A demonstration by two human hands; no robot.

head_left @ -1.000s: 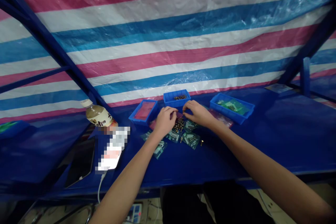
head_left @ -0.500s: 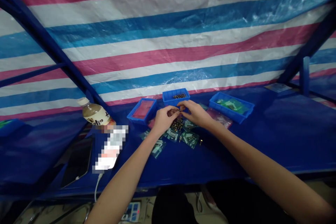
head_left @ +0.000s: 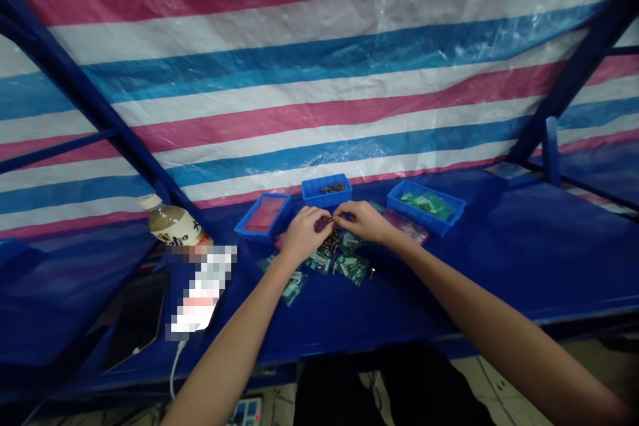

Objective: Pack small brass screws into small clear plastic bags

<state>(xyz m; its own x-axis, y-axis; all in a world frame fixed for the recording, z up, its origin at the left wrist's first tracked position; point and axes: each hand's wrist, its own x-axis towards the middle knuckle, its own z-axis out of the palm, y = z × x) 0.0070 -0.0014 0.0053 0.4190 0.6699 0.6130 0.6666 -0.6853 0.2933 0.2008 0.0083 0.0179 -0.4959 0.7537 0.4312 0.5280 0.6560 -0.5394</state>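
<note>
My left hand [head_left: 304, 236] and my right hand [head_left: 363, 220] meet over the pile, fingertips pinched together. Between the fingertips shows a tiny brass-coloured piece [head_left: 330, 219]; its exact shape is too small to tell. Just below lies a heap of small brass-coloured parts [head_left: 329, 243]. Small clear bags with green backing [head_left: 352, 268] surround the heap, with pale and metal pieces inside. One loose brass-coloured part [head_left: 372, 273], like a small screw, lies right of the bags. A reddish packet [head_left: 407, 226] lies beyond my right wrist.
Behind my hands stand a blue bin of small metal parts [head_left: 327, 192], a blue bin with a pink packet [head_left: 262, 216] and a blue bin with green bags [head_left: 426, 206]. To the left are a bottle [head_left: 174, 223], a cabled phone [head_left: 207, 286] and a dark tablet [head_left: 134, 319].
The whole view has shifted slightly, so the bench items appear a little left and lower. Both hands stay pinched together over the heap, fingers slightly rearranged.
</note>
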